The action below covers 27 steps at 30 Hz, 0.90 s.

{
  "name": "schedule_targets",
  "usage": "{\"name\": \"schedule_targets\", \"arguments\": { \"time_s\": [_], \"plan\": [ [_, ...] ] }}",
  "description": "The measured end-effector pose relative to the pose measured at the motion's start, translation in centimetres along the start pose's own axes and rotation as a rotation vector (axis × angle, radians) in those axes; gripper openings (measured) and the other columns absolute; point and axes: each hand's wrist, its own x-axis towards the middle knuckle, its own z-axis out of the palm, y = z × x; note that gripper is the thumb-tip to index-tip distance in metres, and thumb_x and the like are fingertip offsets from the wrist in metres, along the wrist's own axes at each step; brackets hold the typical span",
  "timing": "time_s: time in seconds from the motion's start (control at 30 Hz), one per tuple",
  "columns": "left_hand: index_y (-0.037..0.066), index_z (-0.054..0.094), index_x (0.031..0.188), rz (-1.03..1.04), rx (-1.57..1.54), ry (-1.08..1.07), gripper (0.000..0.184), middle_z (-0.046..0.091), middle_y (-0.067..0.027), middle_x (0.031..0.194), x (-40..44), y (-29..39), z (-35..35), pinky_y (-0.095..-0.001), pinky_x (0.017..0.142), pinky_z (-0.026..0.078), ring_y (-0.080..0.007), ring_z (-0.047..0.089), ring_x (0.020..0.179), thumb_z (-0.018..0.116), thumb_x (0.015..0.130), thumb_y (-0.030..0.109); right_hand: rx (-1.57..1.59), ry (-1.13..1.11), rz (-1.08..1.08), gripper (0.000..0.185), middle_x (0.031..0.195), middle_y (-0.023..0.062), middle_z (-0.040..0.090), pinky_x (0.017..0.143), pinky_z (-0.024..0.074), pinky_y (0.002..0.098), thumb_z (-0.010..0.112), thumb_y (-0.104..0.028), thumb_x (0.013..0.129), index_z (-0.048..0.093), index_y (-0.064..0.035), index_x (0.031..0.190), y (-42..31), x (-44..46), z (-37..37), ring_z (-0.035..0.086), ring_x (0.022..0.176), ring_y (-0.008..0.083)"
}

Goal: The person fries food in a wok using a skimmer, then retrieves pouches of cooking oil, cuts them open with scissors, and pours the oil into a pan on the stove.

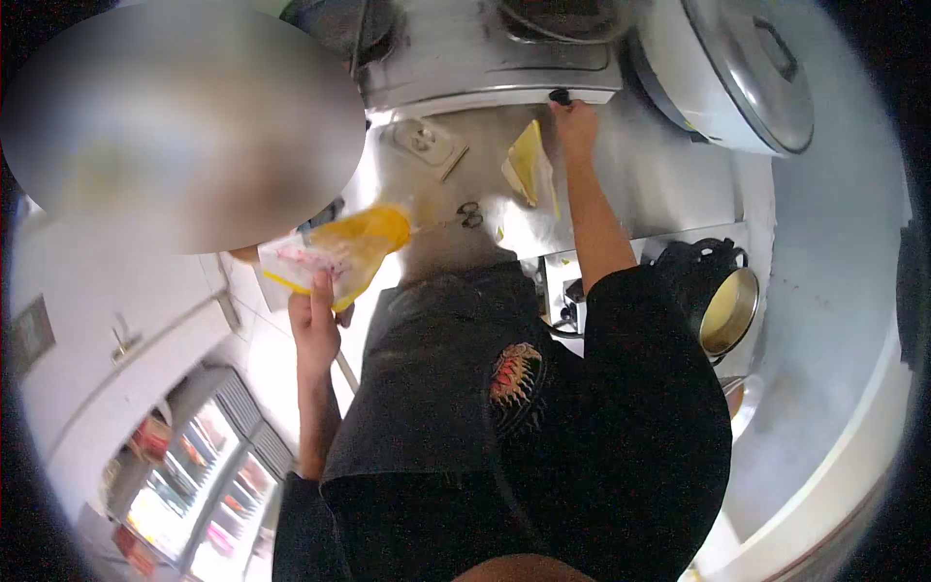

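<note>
My left hand [315, 322] is closed on a clear plastic bag [339, 254] with yellow contents and reddish print, held up beside the steel counter. The bag's yellow end points toward the counter. My right hand [578, 126] reaches forward with its fingers closed around a black knob [560, 96] on the front edge of a steel stove [465, 73]. Just left of my right forearm lies a yellow and clear plastic packet [527, 167] on the counter. A pair of scissors [470, 214] rests nearer to me, between the bag and the packet.
A steel lid [424, 144] lies on the counter [659, 184] at the left. A large pot [693, 68] with a metal lid [766, 73] stands at the back right. At my right sits a pan [745, 335] with yellowish contents. A glass-door fridge [208, 475] is lower left.
</note>
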Motion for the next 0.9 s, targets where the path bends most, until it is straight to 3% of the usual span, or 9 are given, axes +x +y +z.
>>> {"name": "schedule_targets", "arguments": {
  "time_s": [0.13,0.23,0.3,0.43,0.5,0.57,0.67,0.77,0.9],
  "plan": [
    [0.004,0.061,0.087,0.010,-0.008,-0.035,0.040,0.055,0.0003,0.063,-1.2,0.3,-1.2,-0.0215,0.043,0.035,-0.0063,0.048,0.049,0.044,0.104,0.035,-0.054,-0.029,-0.116,0.036,0.085,0.0240,0.069,0.066,0.0539,0.0437,0.071,-0.032,0.081,0.071,0.0024,0.091,-1.2,-0.5,-1.8,0.070,0.078,0.0354],
    [0.002,0.062,0.085,-0.008,-0.071,-0.034,0.042,0.057,-0.0011,0.063,-2.4,1.2,-2.0,-0.0227,0.043,0.037,-0.0067,0.049,0.048,0.045,0.103,0.036,0.167,-0.200,0.054,0.024,0.086,0.0224,0.070,0.055,0.0539,0.0390,0.065,-0.020,0.084,0.069,0.0026,0.091,-1.8,-1.3,-4.5,0.071,0.068,0.0273],
    [0.001,0.062,0.084,0.066,-0.047,-0.104,0.042,0.057,-0.0016,0.063,-3.1,1.1,-3.6,-0.0239,0.044,0.039,-0.0069,0.051,0.049,0.046,0.103,0.035,0.405,-0.153,0.209,0.021,0.087,0.0187,0.069,0.046,0.0523,0.0336,0.059,-0.011,0.085,0.066,0.0035,0.099,-1.0,-2.7,-5.2,0.068,0.061,0.0219],
    [0.003,0.061,0.080,0.382,-0.083,-0.110,0.039,0.057,-0.0067,0.062,-3.9,0.2,-5.5,-0.0313,0.048,0.043,-0.0176,0.056,0.050,0.046,0.103,0.031,0.368,-0.146,0.217,0.025,0.084,0.0148,0.066,0.047,0.0534,0.0298,0.058,-0.008,0.085,0.062,0.0048,0.106,-1.3,-7.2,-10.1,0.066,0.060,0.0220],
    [0.003,0.059,0.071,0.536,-0.057,-0.220,0.043,0.055,-0.0135,0.060,-3.8,-0.7,-7.3,-0.0387,0.051,0.044,-0.0294,0.058,0.054,0.046,0.102,0.029,0.490,0.012,0.230,0.027,0.084,0.0147,0.066,0.049,0.0540,0.0298,0.057,-0.007,0.085,0.061,0.0057,0.109,-2.6,-10.8,-12.6,0.066,0.062,0.0214],
    [0.002,0.058,0.062,0.617,0.002,-0.356,0.049,0.054,-0.0187,0.058,-4.0,-1.1,-9.4,-0.0451,0.054,0.045,-0.0375,0.059,0.057,0.046,0.101,0.030,0.522,0.115,0.165,0.029,0.086,0.0150,0.066,0.053,0.0552,0.0299,0.056,-0.008,0.088,0.061,0.0060,0.113,-4.6,-14.8,-15.3,0.067,0.067,0.0216],
    [0.003,0.065,0.072,0.462,0.202,-0.638,0.043,0.058,-0.0202,0.062,-5.2,0.8,-13.6,-0.0483,0.058,0.047,-0.0406,0.059,0.060,0.047,0.100,0.030,0.349,0.286,0.028,0.029,0.088,0.0144,0.068,0.058,0.0550,0.0290,0.055,-0.009,0.091,0.062,0.0056,0.115,-12.7,-21.6,-18.5,0.067,0.071,0.0207],
    [0.004,0.062,0.060,0.547,0.015,-0.581,0.052,0.053,-0.0208,0.054,-7.1,-0.1,-15.3,-0.0523,0.055,0.043,-0.0428,0.054,0.054,0.046,0.100,0.034,0.066,0.278,-0.206,0.028,0.088,0.0137,0.069,0.062,0.0537,0.0277,0.057,-0.010,0.092,0.062,0.0049,0.114,-18.9,-27.9,-19.8,0.065,0.070,0.0174],
    [0.004,0.061,0.060,0.608,-0.031,-0.684,0.053,0.054,-0.0206,0.056,-9.1,-0.8,-18.0,-0.0509,0.056,0.044,-0.0420,0.056,0.055,0.045,0.100,0.034,0.301,0.158,-0.218,0.026,0.085,0.0115,0.069,0.063,0.0520,0.0278,0.059,-0.010,0.091,0.065,0.0019,0.114,-21.7,-33.9,-19.4,0.063,0.068,0.0140]
  ]
}}
